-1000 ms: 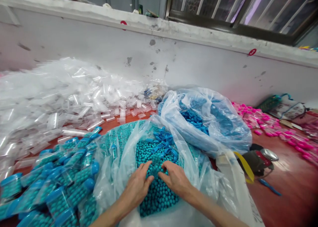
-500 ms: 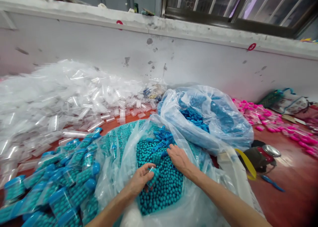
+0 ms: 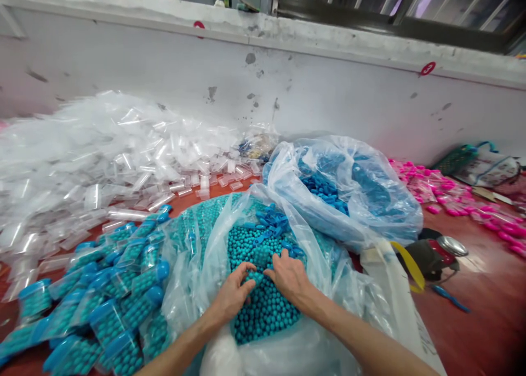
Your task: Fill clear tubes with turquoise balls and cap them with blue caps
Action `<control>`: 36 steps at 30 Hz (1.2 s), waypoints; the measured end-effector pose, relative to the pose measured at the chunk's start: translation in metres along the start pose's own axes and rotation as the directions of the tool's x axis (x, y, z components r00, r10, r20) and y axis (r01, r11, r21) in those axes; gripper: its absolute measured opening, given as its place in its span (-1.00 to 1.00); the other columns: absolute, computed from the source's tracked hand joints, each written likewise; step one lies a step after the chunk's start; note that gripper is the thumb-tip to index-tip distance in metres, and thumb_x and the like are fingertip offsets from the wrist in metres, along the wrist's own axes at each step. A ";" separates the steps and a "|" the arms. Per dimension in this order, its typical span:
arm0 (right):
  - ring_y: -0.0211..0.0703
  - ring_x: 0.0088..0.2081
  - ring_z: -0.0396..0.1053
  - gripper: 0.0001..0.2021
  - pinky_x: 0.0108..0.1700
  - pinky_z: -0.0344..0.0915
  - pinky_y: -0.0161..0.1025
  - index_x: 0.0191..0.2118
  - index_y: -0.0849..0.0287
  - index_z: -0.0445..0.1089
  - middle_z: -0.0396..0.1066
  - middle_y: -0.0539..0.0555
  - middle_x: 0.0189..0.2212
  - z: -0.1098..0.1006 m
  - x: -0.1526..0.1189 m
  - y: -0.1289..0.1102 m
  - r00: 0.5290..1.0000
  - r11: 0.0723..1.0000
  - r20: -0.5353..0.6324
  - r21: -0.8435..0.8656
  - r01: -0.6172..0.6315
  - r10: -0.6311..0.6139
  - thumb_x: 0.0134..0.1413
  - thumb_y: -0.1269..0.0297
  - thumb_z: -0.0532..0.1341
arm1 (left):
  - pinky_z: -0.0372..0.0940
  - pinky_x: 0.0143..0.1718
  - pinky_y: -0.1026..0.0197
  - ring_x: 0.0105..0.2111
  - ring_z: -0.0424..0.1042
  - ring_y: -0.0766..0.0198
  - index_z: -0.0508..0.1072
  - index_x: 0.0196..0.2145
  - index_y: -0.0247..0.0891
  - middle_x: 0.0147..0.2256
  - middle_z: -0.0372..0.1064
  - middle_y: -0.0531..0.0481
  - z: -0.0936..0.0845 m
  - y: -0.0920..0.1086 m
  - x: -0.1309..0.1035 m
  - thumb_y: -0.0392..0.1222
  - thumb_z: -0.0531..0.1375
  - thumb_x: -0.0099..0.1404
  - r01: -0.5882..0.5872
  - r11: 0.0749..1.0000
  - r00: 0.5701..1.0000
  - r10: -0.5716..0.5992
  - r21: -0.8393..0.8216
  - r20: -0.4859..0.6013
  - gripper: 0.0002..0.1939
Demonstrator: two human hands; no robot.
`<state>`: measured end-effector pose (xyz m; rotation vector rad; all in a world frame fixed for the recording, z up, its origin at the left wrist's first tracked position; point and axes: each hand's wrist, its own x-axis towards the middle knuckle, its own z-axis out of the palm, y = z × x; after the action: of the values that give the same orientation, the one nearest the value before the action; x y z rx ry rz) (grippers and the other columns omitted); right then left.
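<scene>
My left hand (image 3: 235,295) is curled around a small clear case of turquoise beads (image 3: 255,278), mostly hidden by the fingers and hard to tell from the beads behind. Close on its right is my right hand (image 3: 290,277), with bent fingers and the thumb toward the case; what its fingers hold, if anything, I cannot make out. Both hands are over an open plastic bag (image 3: 216,250) full of loose turquoise beads (image 3: 269,315). Several blue plastic caps (image 3: 272,222) lie on the beads just beyond the hands.
Filled bead cases with blue lids (image 3: 109,321) are heaped at left. Behind them rises a pile of empty clear cases (image 3: 119,157) against the wall. A second bag (image 3: 382,206) holds blue caps. On the right are a dark device (image 3: 441,255) and pink pieces (image 3: 456,198).
My right hand has moved down and left, from beside the blue caps to beside my left hand. My left hand has risen slightly. The view has shifted a little.
</scene>
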<state>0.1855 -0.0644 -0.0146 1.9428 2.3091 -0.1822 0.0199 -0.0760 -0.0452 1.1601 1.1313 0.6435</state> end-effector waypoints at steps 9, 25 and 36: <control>-0.16 -0.28 0.30 -0.70 -0.26 0.20 -0.25 -0.23 0.25 0.22 0.26 0.16 -0.24 0.004 -0.022 0.019 0.981 0.951 0.093 0.276 0.137 -0.169 -0.10 0.63 -0.06 | -0.08 -0.82 0.43 -0.80 0.20 0.47 0.15 -0.23 -0.24 -0.57 0.29 0.16 -0.006 -0.002 0.000 0.11 0.14 -0.01 0.227 0.961 0.971 -0.210 -0.158 0.117 -0.53; -0.32 -0.51 0.24 -0.79 -0.46 0.22 -0.39 -0.22 0.17 0.38 0.35 0.01 -0.43 -0.003 -0.020 0.001 0.978 0.467 -0.066 0.871 0.152 -0.196 0.05 0.30 0.06 | 0.02 -0.80 0.44 -0.74 0.23 0.47 0.14 -0.18 -0.25 -0.55 0.21 0.19 0.002 -0.005 -0.001 0.19 0.18 -0.03 -0.010 0.968 0.994 0.037 -0.252 0.105 -0.41; -0.38 -0.68 0.12 -0.71 -0.62 0.11 -0.42 -0.47 0.23 0.36 0.25 -0.06 -0.63 0.001 -0.016 0.000 0.984 0.350 0.092 0.936 -0.032 -0.155 0.09 0.20 0.00 | 0.02 -0.78 0.43 -0.72 0.24 0.51 0.05 0.02 -0.26 -0.37 0.26 0.05 0.004 0.008 -0.005 0.08 0.15 0.05 -0.046 0.985 0.994 0.061 -0.169 0.086 -0.34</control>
<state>0.1880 -0.0801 -0.0125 1.9856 2.3024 -2.0364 0.0225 -0.0795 -0.0359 1.0679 0.9538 0.7063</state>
